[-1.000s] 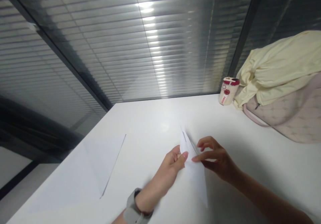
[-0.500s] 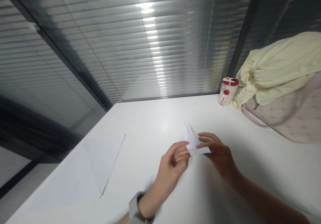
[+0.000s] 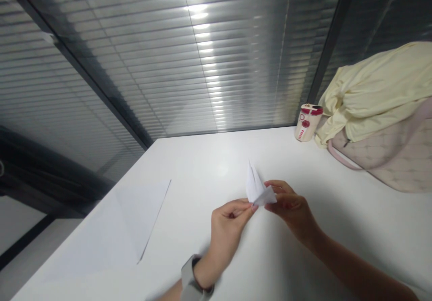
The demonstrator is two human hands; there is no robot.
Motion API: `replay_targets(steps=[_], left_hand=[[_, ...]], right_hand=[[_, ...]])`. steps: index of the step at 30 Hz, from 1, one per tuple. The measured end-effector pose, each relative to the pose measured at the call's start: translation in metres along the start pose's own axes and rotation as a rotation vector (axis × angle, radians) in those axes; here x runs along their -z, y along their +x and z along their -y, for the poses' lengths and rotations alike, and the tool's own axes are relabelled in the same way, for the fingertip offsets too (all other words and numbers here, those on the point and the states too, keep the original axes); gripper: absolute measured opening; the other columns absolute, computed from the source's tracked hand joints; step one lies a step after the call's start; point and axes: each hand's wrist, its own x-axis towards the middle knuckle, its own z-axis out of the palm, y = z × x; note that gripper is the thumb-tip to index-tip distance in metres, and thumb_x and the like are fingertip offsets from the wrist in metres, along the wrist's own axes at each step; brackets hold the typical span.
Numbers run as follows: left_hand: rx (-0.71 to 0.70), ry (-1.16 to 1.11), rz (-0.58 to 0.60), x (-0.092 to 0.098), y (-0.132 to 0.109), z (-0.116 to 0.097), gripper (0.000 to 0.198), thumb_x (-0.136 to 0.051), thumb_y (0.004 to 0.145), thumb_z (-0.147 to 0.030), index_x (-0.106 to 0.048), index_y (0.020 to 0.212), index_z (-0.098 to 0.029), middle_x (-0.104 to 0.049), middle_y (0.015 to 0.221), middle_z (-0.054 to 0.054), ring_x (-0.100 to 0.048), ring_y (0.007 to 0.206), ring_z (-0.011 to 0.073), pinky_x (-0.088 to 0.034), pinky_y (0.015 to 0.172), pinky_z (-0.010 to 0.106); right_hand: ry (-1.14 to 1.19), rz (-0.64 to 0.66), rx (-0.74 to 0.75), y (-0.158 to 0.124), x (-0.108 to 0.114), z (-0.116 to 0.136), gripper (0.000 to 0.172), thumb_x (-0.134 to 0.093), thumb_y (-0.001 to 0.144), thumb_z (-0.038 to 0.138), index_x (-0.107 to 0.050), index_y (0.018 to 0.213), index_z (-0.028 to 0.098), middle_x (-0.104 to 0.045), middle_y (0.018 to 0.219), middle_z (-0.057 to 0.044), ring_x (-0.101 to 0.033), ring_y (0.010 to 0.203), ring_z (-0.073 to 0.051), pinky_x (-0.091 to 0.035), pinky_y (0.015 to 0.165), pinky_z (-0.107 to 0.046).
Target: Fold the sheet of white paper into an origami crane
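Grey blinds (image 3: 232,58) fill the wall behind a white table (image 3: 202,161). On its right sits a pink bag (image 3: 388,161) under a pale yellow cloth (image 3: 388,89); at left lies flat white paper (image 3: 131,224). A red-lidded cup (image 3: 307,124) sits by the bag. Before me, the left hand (image 3: 227,226) pinches the near left corner of a folded paper (image 3: 254,186) above mid-table; the right hand (image 3: 292,206) grips its right side.

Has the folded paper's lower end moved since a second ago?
Yes: the lower end of the folded paper has moved forward, closer to the far edge of the table.
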Motion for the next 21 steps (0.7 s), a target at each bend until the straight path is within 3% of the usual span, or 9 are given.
replay_targets(steps=[3, 8, 16, 21], left_hand=[[0.056, -0.044, -0.005, -0.001, 0.002, 0.004, 0.013, -0.083, 0.059, -0.026, -0.073, 0.062, -0.018, -0.074, 0.073, 0.004, -0.067, 0.068, 0.0150, -0.052, 0.069, 0.023], [0.160, -0.099, 0.036, -0.002, 0.004, 0.007, 0.019, -0.083, 0.061, -0.029, -0.071, 0.066, -0.015, -0.071, 0.062, 0.002, -0.063, 0.062, 0.0110, -0.050, 0.065, 0.020], [0.214, -0.104, -0.041, -0.006, 0.004, 0.007, 0.028, -0.084, 0.058, -0.034, -0.068, 0.067, -0.012, -0.070, 0.060, 0.004, -0.065, 0.062, 0.0123, -0.051, 0.065, 0.020], [0.194, -0.076, -0.051, -0.006, 0.003, 0.010, 0.028, -0.083, 0.060, -0.032, -0.065, 0.066, -0.012, -0.069, 0.057, 0.003, -0.066, 0.061, 0.0118, -0.050, 0.064, 0.018]], right_hand=[[0.050, -0.045, -0.115, 0.001, -0.004, 0.001, 0.020, -0.080, 0.064, 0.038, -0.072, 0.059, 0.020, -0.066, 0.099, -0.008, -0.063, 0.094, -0.024, -0.052, 0.078, -0.034], [0.092, -0.062, -0.356, 0.000, -0.011, 0.011, 0.017, -0.079, 0.064, 0.035, -0.073, 0.062, 0.020, -0.070, 0.074, -0.002, -0.062, 0.072, -0.018, -0.048, 0.070, -0.030], [0.039, -0.110, -0.433, 0.000, -0.016, 0.017, 0.021, -0.079, 0.060, 0.032, -0.066, 0.054, 0.017, -0.063, 0.058, 0.002, -0.056, 0.059, -0.013, -0.044, 0.059, -0.025], [0.107, -0.201, -0.447, 0.000, -0.017, 0.011, 0.028, -0.084, 0.054, 0.032, -0.063, 0.068, 0.017, -0.064, 0.059, 0.003, -0.057, 0.058, -0.012, -0.043, 0.057, -0.024]])
